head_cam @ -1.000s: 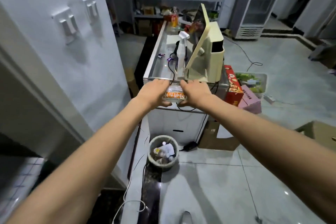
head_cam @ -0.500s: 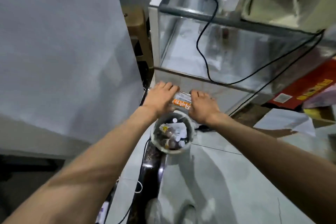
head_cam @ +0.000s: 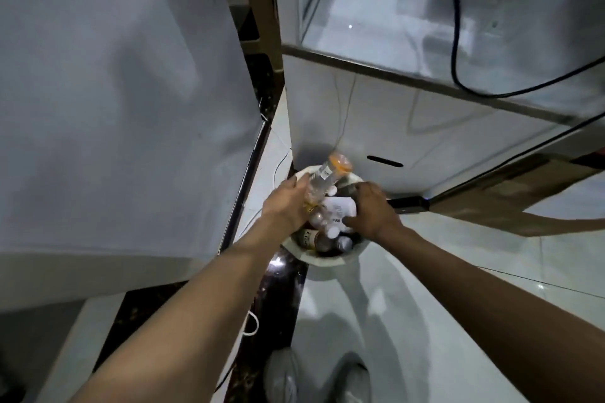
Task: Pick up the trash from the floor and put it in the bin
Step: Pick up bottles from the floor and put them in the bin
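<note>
Clear bottle (head_cam: pixel 322 185) (orange cap) tilted over full white bin (head_cam: pixel 327 259).

Bin (head_cam: pixel 322 259) contents perhaps bottles, blurred

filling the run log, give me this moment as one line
stage: binning | left hand: holds clear bottle, orange end up | right hand: on trash in bin | bin: nearly full

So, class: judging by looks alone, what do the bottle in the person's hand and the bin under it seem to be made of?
Bottle: probably thin clear plastic, glossy; you can see through it, and it has an orange cap and a paper label. Bin: likely white moulded plastic, smooth and matte, with a plain rounded rim.
</note>
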